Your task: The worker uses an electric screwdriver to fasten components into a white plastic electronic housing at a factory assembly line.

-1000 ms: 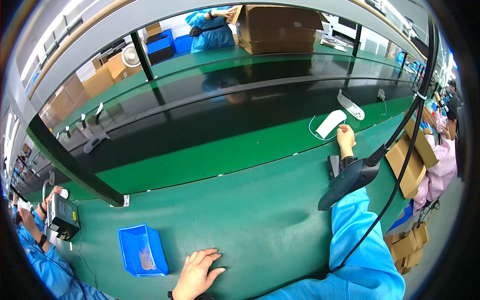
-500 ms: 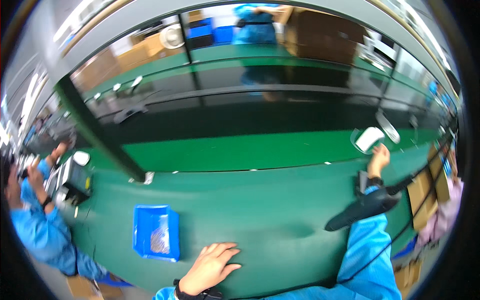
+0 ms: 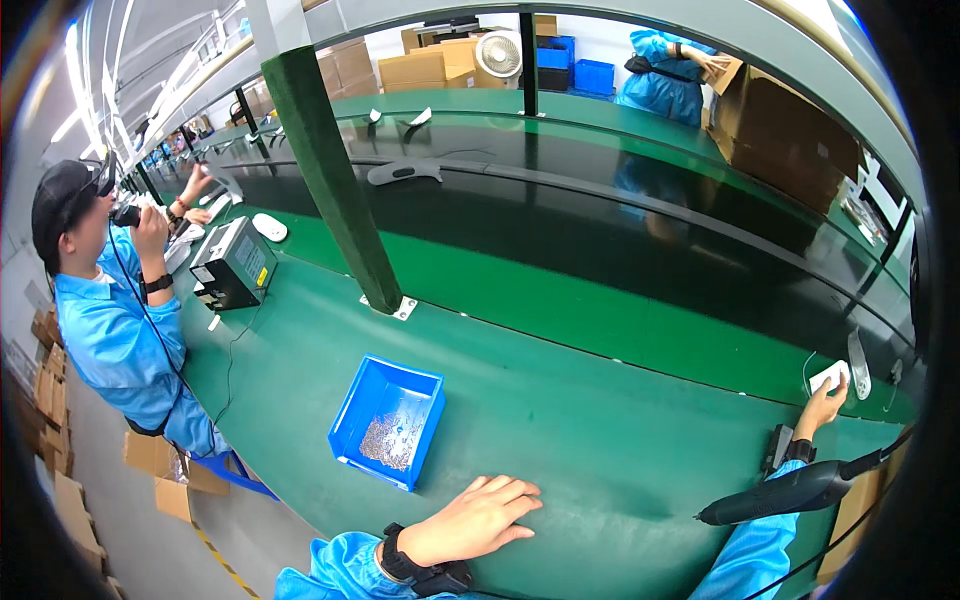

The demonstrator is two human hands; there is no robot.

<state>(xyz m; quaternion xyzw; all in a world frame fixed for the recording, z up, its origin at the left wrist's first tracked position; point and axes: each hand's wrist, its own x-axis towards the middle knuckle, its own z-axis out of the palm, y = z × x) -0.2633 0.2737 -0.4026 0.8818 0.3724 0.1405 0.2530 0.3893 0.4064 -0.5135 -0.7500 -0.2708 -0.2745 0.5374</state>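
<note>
Curled right fingers [image 3: 841,386], smooth white piece [image 3: 826,376]

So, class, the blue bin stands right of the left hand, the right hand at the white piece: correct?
Wrong side: in the head view the blue bin stands left of the left hand; the right hand is at the white piece.

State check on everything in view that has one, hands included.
Left hand: open, palm down at the green bench, empty.
Right hand: at the white piece; grip unclear.
Blue bin: open on top, small parts on its floor.
Black corded tool: hanging, unheld.
White fan: on or off, cannot tell.
Grey shell: lying untouched.
</note>
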